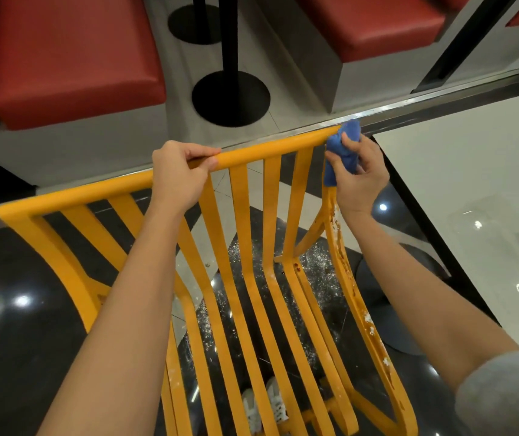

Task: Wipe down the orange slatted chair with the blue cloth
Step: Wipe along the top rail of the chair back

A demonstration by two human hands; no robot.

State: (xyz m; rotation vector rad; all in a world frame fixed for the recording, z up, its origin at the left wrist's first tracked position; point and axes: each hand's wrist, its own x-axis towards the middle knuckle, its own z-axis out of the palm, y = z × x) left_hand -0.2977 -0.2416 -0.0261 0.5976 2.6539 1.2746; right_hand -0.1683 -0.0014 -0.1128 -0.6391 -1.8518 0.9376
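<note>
The orange slatted chair (242,234) fills the middle of the view, seen from above its backrest. My left hand (179,171) grips the top rail near its middle. My right hand (358,177) holds the bunched blue cloth (341,149) against the chair's right upper corner, where the top rail meets the right side post. Brown stains and white specks run down that right post. Part of the cloth is hidden inside my fingers.
A white table (472,190) stands close on the right, its edge beside my right hand. Red cushioned benches (72,58) and black round table bases (231,99) lie beyond a metal floor strip. White crumbs speckle the dark glossy floor under the chair.
</note>
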